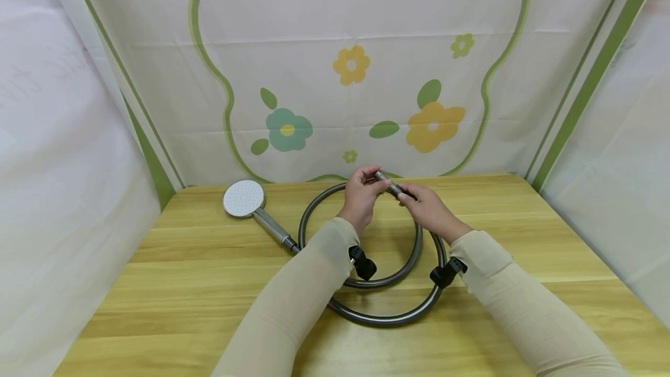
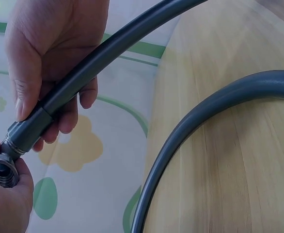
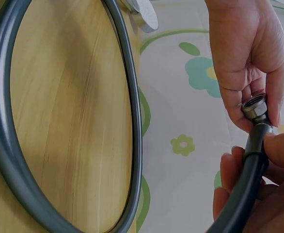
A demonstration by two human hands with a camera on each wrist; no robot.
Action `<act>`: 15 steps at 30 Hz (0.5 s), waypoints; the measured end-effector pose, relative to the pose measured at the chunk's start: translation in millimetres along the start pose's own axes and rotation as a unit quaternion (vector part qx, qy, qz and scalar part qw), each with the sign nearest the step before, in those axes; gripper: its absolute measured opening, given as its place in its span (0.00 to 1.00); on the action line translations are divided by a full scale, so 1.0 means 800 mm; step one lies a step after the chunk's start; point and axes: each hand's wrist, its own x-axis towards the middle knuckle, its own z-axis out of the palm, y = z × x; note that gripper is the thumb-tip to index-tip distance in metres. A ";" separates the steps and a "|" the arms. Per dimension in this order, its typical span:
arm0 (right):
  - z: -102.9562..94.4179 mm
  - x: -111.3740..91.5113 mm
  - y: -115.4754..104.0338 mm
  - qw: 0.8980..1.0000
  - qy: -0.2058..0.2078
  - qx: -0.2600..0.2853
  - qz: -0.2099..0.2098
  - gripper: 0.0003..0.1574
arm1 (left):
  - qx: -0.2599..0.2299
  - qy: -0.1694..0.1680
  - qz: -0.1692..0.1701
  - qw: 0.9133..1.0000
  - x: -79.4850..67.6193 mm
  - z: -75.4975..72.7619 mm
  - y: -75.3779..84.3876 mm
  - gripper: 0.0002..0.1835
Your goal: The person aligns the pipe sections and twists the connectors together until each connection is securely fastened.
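Note:
A dark grey shower hose [image 1: 384,322] lies looped on the wooden table, with a shower head [image 1: 243,198] joined to one of its ends at the left. The hose's other end is lifted near the table's back edge and carries a metal nut [image 3: 254,106]. My left hand [image 1: 358,199] pinches this end at the nut, thumb and fingers on either side. Just below, my right hand [image 1: 429,209] grips the sleeve [image 2: 31,127] of the hose. In the left wrist view, the threaded opening of the nut faces the camera.
Behind the wooden table [image 1: 173,307] hangs a white cloth [image 1: 314,16] printed with flowers and green lines. White side cloths [image 1: 617,132] stand at left and right. The hose loops pass beneath both forearms.

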 end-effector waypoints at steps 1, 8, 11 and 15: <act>0.000 0.000 0.000 1.000 -0.001 0.001 -0.001 0.25 | 0.000 -0.001 0.000 1.000 0.000 0.000 0.000 0.21; -0.001 0.002 0.003 1.000 -0.001 0.006 -0.001 0.24 | 0.002 -0.005 -0.001 1.000 0.003 -0.001 -0.002 0.21; 0.000 0.004 0.003 1.000 0.000 0.017 0.008 0.25 | -0.004 -0.002 0.000 1.000 0.004 -0.001 -0.003 0.21; 0.001 0.005 0.003 0.999 0.002 0.036 0.021 0.26 | -0.010 0.003 -0.001 1.000 0.005 -0.001 -0.004 0.21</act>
